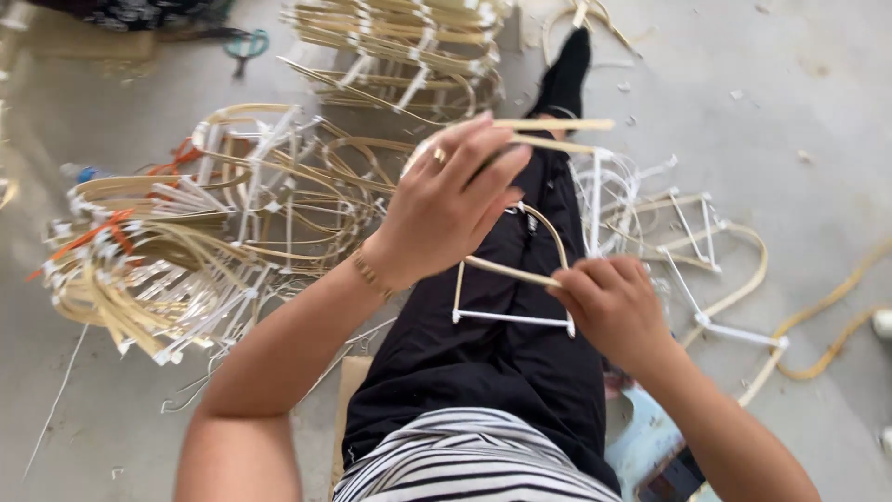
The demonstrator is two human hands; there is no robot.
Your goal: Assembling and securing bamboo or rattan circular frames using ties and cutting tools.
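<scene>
Striped shirt (pixel 474 460) sat nearest, above it the left hand (pixel 446 209) pinched the bamboo-and-white-tube frame (pixel 516 279) at its top over the lap, right hand (pixel 613 307) gripped its lower corner; looked light, springy, snappable, best held at joints.

floor (pixel 790 102): grey concrete, scattered chips | left: heap of bent cane frames (pixel 186 242) with white ties | top: second stack of frames (pixel 409 46), teal scissors (pixel 246 45) | right: loose frames (pixel 688 242), yellow cane strip (pixel 836 325)
</scene>
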